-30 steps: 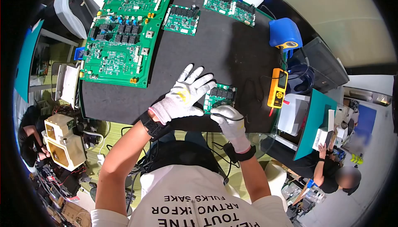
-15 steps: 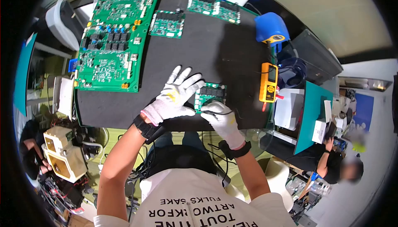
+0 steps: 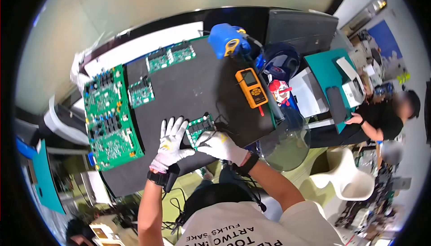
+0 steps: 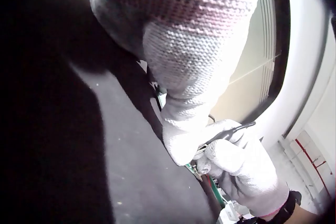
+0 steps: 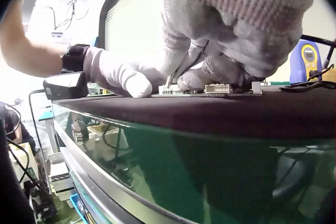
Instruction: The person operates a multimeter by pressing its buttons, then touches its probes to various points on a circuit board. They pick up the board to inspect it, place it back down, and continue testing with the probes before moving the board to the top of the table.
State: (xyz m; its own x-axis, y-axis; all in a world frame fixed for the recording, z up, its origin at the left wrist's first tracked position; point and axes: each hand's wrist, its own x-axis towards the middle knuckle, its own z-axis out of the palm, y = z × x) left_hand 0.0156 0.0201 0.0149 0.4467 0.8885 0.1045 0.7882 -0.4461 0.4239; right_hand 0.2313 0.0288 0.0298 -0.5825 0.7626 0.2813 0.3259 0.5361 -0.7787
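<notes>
A small green circuit board [image 3: 195, 125] lies flat on the dark mat near its front edge. My gloved left hand [image 3: 170, 143] rests at the board's left side, fingers spread and thumb toward its lower corner. Over the board's lower part, my gloved right hand [image 3: 221, 146] pinches a slim dark tool, seen as a tool [image 4: 231, 132] in the left wrist view. Its thin metal tips [image 5: 169, 79] point down at the board's edge, by a white connector, in the right wrist view. The fingers hide part of the board.
Large green boards [image 3: 112, 131] lie at the left, with smaller boards [image 3: 141, 92] behind. A yellow meter [image 3: 251, 88] and a blue device [image 3: 224, 41] stand to the right. A seated person [image 3: 381, 116] is at far right.
The head view has swung, so the mat and boards appear turned and lower, with more visible at the right. Both hands keep about the same places at the small board.
</notes>
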